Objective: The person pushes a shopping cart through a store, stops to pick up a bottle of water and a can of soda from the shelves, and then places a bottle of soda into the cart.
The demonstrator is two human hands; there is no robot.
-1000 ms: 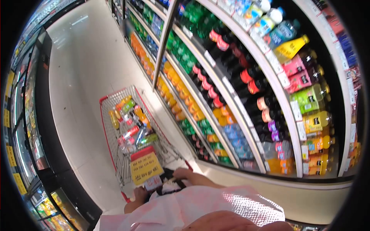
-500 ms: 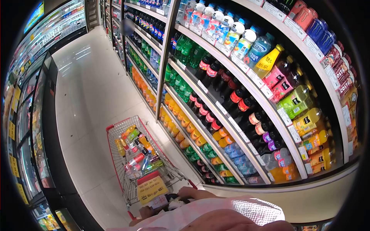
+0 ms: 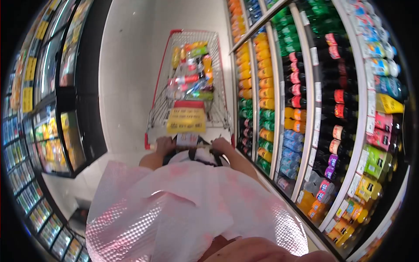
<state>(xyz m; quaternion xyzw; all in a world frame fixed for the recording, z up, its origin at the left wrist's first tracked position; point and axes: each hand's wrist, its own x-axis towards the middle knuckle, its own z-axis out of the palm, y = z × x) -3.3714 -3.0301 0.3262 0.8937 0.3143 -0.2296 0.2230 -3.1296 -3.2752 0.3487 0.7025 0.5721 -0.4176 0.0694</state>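
Note:
A shopping cart (image 3: 226,94) with red corners stands in front of me, holding several drink bottles (image 3: 185,79). A yellow sign (image 3: 187,120) with black print is fixed at its near end, with a small white label below it. My left hand (image 3: 164,145) is closed around the left part of the cart handle. On the right part of the handle, my right hand (image 3: 222,145) is closed too. Dark and white items partly cover the middle of the handle between my hands.
Shelves of bottled drinks (image 3: 301,109) run close along the cart's right side. Black-framed freezer cases (image 3: 65,100) line the left. A pale tiled floor (image 3: 126,78) lies between them and ahead of the cart.
The view has turned and tilted down, so the cart now appears upright near the centre and more of my clothing shows. Both hands are still on the handle.

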